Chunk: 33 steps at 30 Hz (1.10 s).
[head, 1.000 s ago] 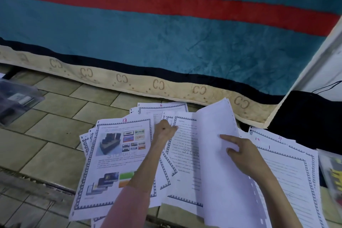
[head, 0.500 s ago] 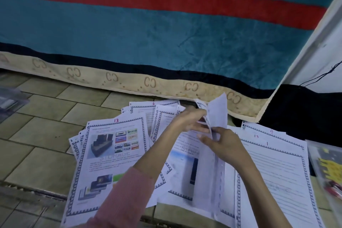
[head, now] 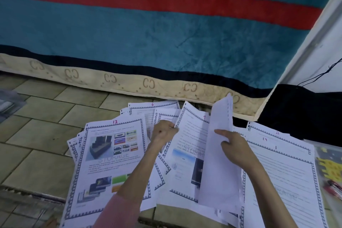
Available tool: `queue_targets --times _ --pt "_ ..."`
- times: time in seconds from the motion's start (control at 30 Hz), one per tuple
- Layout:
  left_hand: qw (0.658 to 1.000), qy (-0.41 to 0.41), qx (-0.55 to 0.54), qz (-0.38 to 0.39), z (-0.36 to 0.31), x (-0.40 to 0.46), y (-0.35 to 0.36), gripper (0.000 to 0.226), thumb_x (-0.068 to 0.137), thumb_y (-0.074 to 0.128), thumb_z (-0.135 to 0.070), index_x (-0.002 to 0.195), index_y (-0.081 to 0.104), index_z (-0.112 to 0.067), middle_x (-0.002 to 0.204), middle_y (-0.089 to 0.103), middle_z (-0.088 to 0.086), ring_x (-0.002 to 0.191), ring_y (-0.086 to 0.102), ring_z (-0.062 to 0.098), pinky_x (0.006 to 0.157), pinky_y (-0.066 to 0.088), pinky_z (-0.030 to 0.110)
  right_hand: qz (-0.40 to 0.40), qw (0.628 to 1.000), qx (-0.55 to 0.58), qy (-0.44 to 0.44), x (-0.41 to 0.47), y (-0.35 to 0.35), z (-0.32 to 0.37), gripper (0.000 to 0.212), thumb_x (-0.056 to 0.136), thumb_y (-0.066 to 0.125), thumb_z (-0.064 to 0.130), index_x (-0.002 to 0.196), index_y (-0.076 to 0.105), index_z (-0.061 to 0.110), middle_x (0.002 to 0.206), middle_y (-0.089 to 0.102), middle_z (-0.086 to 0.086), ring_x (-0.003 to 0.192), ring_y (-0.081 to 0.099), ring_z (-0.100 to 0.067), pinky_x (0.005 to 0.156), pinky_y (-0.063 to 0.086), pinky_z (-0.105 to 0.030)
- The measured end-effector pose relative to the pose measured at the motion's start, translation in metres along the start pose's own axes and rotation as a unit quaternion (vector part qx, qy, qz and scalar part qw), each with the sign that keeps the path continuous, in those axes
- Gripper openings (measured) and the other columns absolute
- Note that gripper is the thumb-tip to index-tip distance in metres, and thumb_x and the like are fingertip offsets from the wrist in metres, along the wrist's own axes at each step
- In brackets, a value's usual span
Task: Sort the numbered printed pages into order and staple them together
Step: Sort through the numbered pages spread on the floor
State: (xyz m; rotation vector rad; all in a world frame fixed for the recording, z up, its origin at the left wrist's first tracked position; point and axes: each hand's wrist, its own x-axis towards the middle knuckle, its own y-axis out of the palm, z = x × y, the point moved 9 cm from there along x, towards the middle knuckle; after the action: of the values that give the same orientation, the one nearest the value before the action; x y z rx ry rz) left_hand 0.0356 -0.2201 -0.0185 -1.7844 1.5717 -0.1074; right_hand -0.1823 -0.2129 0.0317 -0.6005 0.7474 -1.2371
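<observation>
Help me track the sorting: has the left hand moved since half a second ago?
Yes. The left hand pulled leftward, from the lifted sheet back toward page 13.

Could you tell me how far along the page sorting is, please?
Early. Nothing is stapled: pages 13, 6 and 1 lie spread in loose piles. The left hand pinches page 9; the right hand lifts a blank-backed sheet. Ordering and stapling remain.

Bare beige tiled floor (head: 42, 129) open at left, teal red-striped blanket (head: 148, 42) blocking the far side, spread white printed pages (head: 288, 176) covering near right
</observation>
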Motion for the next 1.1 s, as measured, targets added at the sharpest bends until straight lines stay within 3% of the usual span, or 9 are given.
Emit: queue_targets --times 0.07,0.17,0.27,0.33,0.43,0.57,0.8,1.03,1.1 --pt "0.999 0.025 -0.02 -0.025 -0.013 0.002 0.001 0.028 0.092 0.053 -0.021 0.065 0.044 -0.022 0.084 0.051 -0.002 0.081 0.051 0.014 0.069 0.038 0.02 -0.007 1.0 0.006 0.011 0.0 -0.002 -0.006 0.053 0.09 0.033 -0.005 0.137 0.046 0.013 0.117 0.061 -0.015 0.053 0.048 -0.008 0.041 0.034 -0.01" --pt "0.995 0.033 -0.026 -0.088 -0.019 0.007 -0.012 0.031 0.092 0.049 -0.015 0.062 0.042 -0.014 0.069 0.049 -0.001 0.077 0.05 0.021 0.067 0.037 0.024 -0.024 0.999 0.026 0.026 -0.002 -0.015 -0.017 0.051 0.09 0.034 -0.005 0.135 0.048 0.014 0.102 0.064 -0.019 0.047 0.045 -0.015 0.037 0.034 -0.011" --pt "0.991 0.025 -0.025 -0.128 -0.014 0.014 -0.03 0.018 0.093 0.049 -0.017 0.079 0.056 -0.009 0.075 0.059 0.004 0.083 0.056 0.028 0.07 0.04 0.027 -0.035 0.998 0.044 0.036 -0.004 -0.026 -0.026 0.05 0.089 0.035 -0.005 0.131 0.054 0.016 0.092 0.064 -0.014 0.043 0.04 -0.014 0.036 0.032 -0.012" --pt "0.989 0.018 -0.047 -0.14 -0.008 0.016 -0.04 0.021 0.093 0.053 -0.019 0.102 0.062 -0.003 0.103 0.066 0.013 0.1 0.059 0.031 0.076 0.038 0.026 -0.038 0.997 0.048 0.037 -0.004 -0.03 -0.028 0.049 0.089 0.037 -0.005 0.129 0.056 0.016 0.096 0.064 -0.01 0.043 0.04 -0.014 0.04 0.035 -0.016" --pt "0.986 0.025 -0.068 -0.151 -0.003 0.02 -0.046 0.027 0.092 0.056 -0.021 0.11 0.062 -0.002 0.117 0.064 0.017 0.109 0.057 0.031 0.077 0.035 0.022 -0.037 0.997 0.058 0.043 -0.004 -0.03 -0.031 0.049 0.088 0.038 -0.005 0.128 0.057 0.016 0.102 0.058 0.0 0.043 0.042 -0.012 0.041 0.035 -0.017" --pt "0.984 0.024 -0.069 -0.16 0.0 0.02 -0.046 0.029 0.092 0.056 -0.022 0.112 0.063 -0.003 0.122 0.061 0.016 0.113 0.055 0.03 0.083 0.039 0.025 -0.036 0.996 0.068 0.049 -0.003 -0.034 -0.034 0.049 0.088 0.038 -0.006 0.127 0.057 0.017 0.099 0.059 -0.003 0.031 0.036 -0.003 0.037 0.032 -0.012" --pt "0.986 -0.022 -0.035 -0.16 0.033 0.031 -0.056 0.034 0.093 0.054 -0.028 0.119 0.059 -0.006 0.127 0.058 0.015 0.116 0.053 0.032 0.092 0.039 0.031 -0.041 0.994 0.088 0.059 -0.004 -0.039 -0.039 0.049 0.088 0.037 -0.007 0.128 0.057 0.014 0.118 0.061 -0.006 0.027 0.036 -0.002 0.035 0.03 -0.01" --pt "0.99 -0.024 -0.008 -0.138 0.035 0.032 -0.053 0.032 0.094 0.051 -0.024 0.112 0.061 0.0 0.12 0.061 0.019 0.112 0.054 0.033 0.085 0.038 0.028 -0.05 0.994 0.078 0.052 -0.006 -0.041 -0.035 0.049 0.087 0.037 -0.007 0.127 0.058 0.015 0.132 0.055 -0.007 0.029 0.039 -0.001 0.036 0.033 -0.01" --pt "0.992 0.005 0.01 -0.129 0.019 0.025 -0.047 0.034 0.094 0.049 -0.029 0.113 0.062 -0.003 0.12 0.062 0.016 0.111 0.056 0.031 0.086 0.04 0.027 -0.038 0.993 0.099 0.059 -0.006 -0.036 -0.032 0.047 0.089 0.038 -0.005 0.127 0.058 0.015 0.132 0.056 -0.005 0.042 0.048 -0.001 0.045 0.041 -0.014"
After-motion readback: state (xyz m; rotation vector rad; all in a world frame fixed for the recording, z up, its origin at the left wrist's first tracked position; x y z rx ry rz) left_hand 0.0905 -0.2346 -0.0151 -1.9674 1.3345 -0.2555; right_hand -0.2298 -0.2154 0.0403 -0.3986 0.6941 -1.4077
